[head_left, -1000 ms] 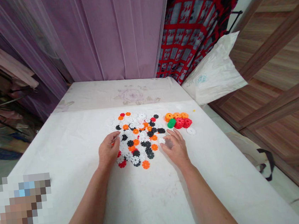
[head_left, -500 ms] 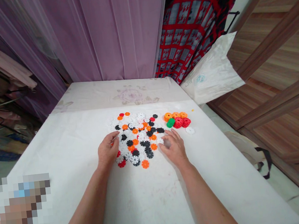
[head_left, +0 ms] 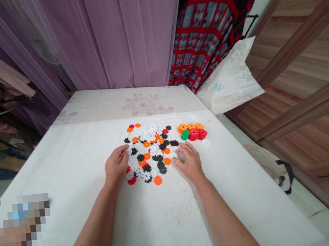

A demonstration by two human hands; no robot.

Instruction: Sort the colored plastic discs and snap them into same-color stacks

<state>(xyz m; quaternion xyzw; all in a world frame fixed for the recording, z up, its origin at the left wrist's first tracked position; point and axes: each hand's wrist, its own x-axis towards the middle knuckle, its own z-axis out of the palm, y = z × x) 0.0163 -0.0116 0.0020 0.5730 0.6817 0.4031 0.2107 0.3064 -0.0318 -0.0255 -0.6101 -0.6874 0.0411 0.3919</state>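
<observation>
A loose pile of notched plastic discs [head_left: 146,144] in white, black, orange and red is spread on the white table. My left hand [head_left: 116,165] rests at the pile's left edge, its thumb and fingers apart and curved about the nearest discs. On the opposite side, my right hand [head_left: 189,161] is open, thumb and fingers spread around a white disc [head_left: 174,155] at the pile's edge. Whether the fingertips press on that disc I cannot tell. A single orange disc [head_left: 158,180] lies at the near edge of the pile.
Beyond my right hand lie rows of orange discs [head_left: 191,127], red discs [head_left: 197,134] and a green piece [head_left: 185,135], with a white disc [head_left: 206,143] beside them. A white bag [head_left: 231,84] hangs by the table's right edge. A blurred patch [head_left: 23,231] covers the lower left.
The whole view has shifted slightly, so everything sits a little further left. Both hands keep nearly the same place at the pile's edges, and the discs look unmoved.
</observation>
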